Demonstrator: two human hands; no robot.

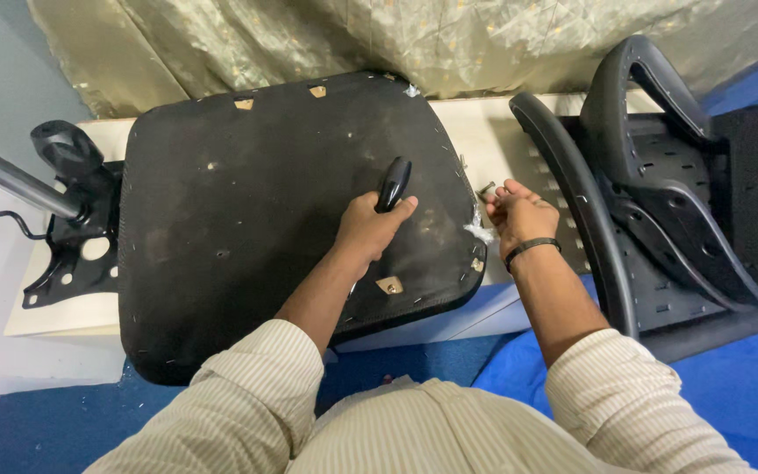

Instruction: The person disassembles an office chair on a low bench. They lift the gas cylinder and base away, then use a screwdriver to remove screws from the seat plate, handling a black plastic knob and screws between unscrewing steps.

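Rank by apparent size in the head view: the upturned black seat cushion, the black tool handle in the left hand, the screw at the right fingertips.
1. Seat cushion, by far the largest.
2. Tool handle, held in the left hand.
3. Screw, at the right hand, smallest.

One upturned black seat pad [256, 211] lies on the worktable, with one black-handled tool [394, 183] on it. Left of the pad sits one metal chair mechanism [72, 237] with one gas cylinder [10, 180]; right of it, one black plastic backrest frame [668, 202]. Two hands, one wristband [532, 247], several small screws [488, 187].
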